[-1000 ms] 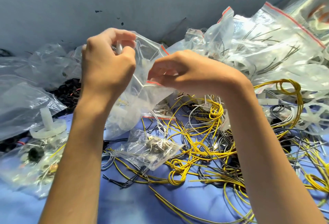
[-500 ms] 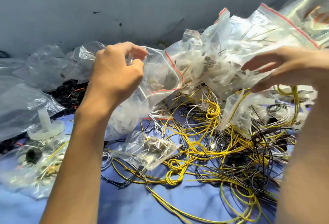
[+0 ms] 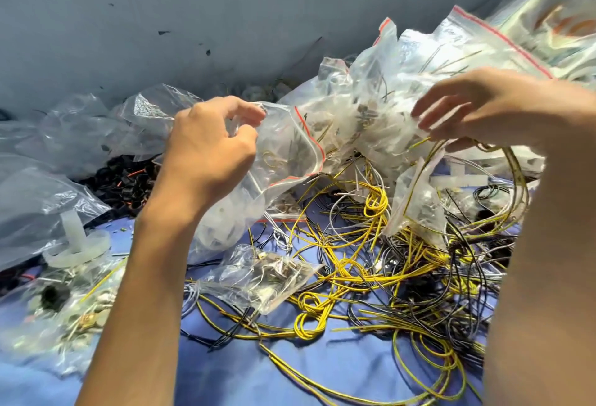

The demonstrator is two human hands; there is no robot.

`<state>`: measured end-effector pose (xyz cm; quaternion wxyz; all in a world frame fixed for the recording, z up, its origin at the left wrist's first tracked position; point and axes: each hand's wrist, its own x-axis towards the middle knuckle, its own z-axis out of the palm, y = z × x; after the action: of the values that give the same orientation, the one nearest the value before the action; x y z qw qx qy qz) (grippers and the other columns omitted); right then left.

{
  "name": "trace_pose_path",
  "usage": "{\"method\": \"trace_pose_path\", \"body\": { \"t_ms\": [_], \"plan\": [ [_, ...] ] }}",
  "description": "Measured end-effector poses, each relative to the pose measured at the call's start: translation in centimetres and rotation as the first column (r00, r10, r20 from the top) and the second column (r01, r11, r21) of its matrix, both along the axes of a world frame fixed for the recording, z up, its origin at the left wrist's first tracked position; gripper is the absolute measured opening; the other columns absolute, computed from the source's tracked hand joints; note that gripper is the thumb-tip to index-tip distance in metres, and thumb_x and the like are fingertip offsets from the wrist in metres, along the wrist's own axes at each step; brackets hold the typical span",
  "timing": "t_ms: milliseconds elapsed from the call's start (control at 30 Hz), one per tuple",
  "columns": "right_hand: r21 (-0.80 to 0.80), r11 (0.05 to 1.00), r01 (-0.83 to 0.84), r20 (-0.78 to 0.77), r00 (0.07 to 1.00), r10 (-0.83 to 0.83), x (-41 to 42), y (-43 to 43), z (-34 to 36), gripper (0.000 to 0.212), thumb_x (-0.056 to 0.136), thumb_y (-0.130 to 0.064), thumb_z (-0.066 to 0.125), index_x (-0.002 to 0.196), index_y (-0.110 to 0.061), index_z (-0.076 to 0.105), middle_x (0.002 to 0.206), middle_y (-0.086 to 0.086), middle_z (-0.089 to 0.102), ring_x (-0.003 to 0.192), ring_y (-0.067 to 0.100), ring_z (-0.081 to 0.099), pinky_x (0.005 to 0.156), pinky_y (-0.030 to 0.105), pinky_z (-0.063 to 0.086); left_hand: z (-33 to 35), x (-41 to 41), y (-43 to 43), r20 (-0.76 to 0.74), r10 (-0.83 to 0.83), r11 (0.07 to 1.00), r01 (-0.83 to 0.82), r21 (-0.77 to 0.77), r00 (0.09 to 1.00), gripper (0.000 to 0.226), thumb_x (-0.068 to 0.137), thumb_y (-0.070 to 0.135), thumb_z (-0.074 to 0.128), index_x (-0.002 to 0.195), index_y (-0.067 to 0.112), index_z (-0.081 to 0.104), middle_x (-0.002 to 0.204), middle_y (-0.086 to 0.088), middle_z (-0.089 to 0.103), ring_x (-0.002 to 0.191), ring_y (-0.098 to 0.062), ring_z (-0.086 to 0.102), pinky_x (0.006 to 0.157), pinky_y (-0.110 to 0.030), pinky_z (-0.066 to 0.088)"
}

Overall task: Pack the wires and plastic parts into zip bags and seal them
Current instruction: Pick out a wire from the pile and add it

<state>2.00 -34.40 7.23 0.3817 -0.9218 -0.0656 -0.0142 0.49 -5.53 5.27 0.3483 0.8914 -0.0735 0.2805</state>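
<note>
Our L hand [image 3: 209, 154] pinches bag [image 3: 283, 154] rim; R hand [image 3: 483, 109] pinches wire [image 3: 419, 143] loop, well right of bag's mouth, which prob. faces it.

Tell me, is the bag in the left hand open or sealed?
Open, it seems: the left hand pinches one lip of the bag, and its red zip line bows outward.

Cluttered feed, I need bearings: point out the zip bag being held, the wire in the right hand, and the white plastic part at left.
Zip bag [image 3: 283, 154]: head view, clear front panel.
Wire [image 3: 421, 142]: head view, free end beside the grip.
Plastic part [image 3: 71, 228]: head view, upright stem.
</note>
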Motion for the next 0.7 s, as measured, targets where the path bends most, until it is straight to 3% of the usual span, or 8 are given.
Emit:
{"method": "trace_pose_path", "body": {
  "t_ms": [67,133,267,367,433,567,633,700],
  "plan": [
    [0.027,0.999,-0.043,0.097,0.994,0.040,-0.5,0.8,0.7,0.029,0.083,0.006,0.065,0.086,-0.023,0.069,0.090,-0.001,0.073,0.083,0.021,0.071,0.079,0.045,0.058,0.1,-0.1,0.0,0.002,-0.012,1.000,0.012,0.000,1.000,0.031,0.081,0.006,0.052,0.096,0.023,0.072,0.081,0.013,0.053,0.059,-0.006,0.041,0.069,-0.034,0.038],
    [0.069,0.992,-0.105,0.195,0.977,0.090,-1.2,2.1,1.4,0.024,0.082,0.003,0.068,0.087,-0.021,0.070,0.087,-0.003,0.074,0.080,0.017,0.072,0.080,0.046,0.058,0.1,-0.2,-0.1,-0.009,-0.041,0.999,0.041,-0.001,0.999,0.029,0.080,0.010,0.052,0.095,0.023,0.072,0.080,0.015,0.053,0.050,-0.002,0.043,0.068,-0.034,0.038],
    [0.117,0.961,-0.252,0.359,0.912,0.196,-2.2,5.4,2.3,0.020,0.079,-0.001,0.071,0.087,-0.019,0.070,0.084,-0.003,0.073,0.075,0.013,0.072,0.070,0.032,0.060,0.4,-0.4,-0.3,-0.072,-0.098,0.994,0.095,-0.048,0.993,0.036,0.070,0.030,0.044,0.092,0.026,0.072,0.072,0.015,0.061,0.048,0.003,0.045,0.063,-0.031,0.039],
    [0.079,0.932,-0.353,0.330,0.892,0.309,-2.4,7.8,2.5,0.020,0.080,-0.001,0.070,0.088,-0.018,0.069,0.084,-0.001,0.072,0.076,0.017,0.072,0.067,0.031,0.060,0.5,-0.2,-0.2,-0.105,-0.136,0.988,0.127,-0.091,0.985,0.038,0.075,0.040,0.044,0.091,0.021,0.073,0.078,0.004,0.067,0.067,-0.009,0.051,0.082,-0.034,0.050],
    [-0.016,0.929,-0.370,0.291,0.887,0.359,-2.2,9.3,2.2,0.015,0.082,-0.003,0.068,0.090,-0.016,0.069,0.081,-0.002,0.072,0.068,0.015,0.072,0.063,0.034,0.061,0.5,-0.1,0.0,-0.106,-0.158,0.983,0.146,-0.110,0.982,0.042,0.078,0.046,0.043,0.089,0.019,0.073,0.079,0.007,0.066,0.064,-0.002,0.051,0.084,-0.039,0.051],
    [-0.062,0.917,-0.394,0.297,0.870,0.394,-1.8,11.4,1.4,0.005,0.087,-0.013,0.064,0.085,-0.013,0.068,0.071,0.001,0.070,0.052,0.012,0.069,0.050,0.031,0.058,0.5,-0.2,0.4,-0.121,-0.240,0.968,0.227,-0.112,0.963,0.042,0.081,0.055,0.040,0.080,0.026,0.070,0.057,0.017,0.060,0.050,0.002,0.051,0.065,-0.020,0.045],
    [-0.018,0.907,-0.421,0.310,0.860,0.405,-1.6,11.9,1.1,0.011,0.090,-0.017,0.062,0.085,-0.008,0.067,0.070,0.005,0.070,0.051,0.014,0.068,0.044,0.026,0.054,0.5,-0.4,0.4,-0.168,-0.322,0.946,0.309,-0.098,0.932,0.042,0.082,0.057,0.039,0.072,0.029,0.068,0.052,0.008,0.055,0.048,-0.003,0.050,0.057,-0.022,0.041],
    [0.009,0.905,-0.425,0.321,0.859,0.400,-1.3,12.2,0.9,0.013,0.090,-0.013,0.059,0.084,-0.003,0.065,0.070,0.008,0.069,0.051,0.016,0.068,0.042,0.023,0.052,0.3,-0.6,0.4,-0.212,-0.394,0.919,0.389,-0.065,0.894,0.043,0.084,0.059,0.037,0.068,0.032,0.067,0.055,0.002,0.057,0.051,-0.007,0.052,0.061,-0.030,0.042]
  ]
}}
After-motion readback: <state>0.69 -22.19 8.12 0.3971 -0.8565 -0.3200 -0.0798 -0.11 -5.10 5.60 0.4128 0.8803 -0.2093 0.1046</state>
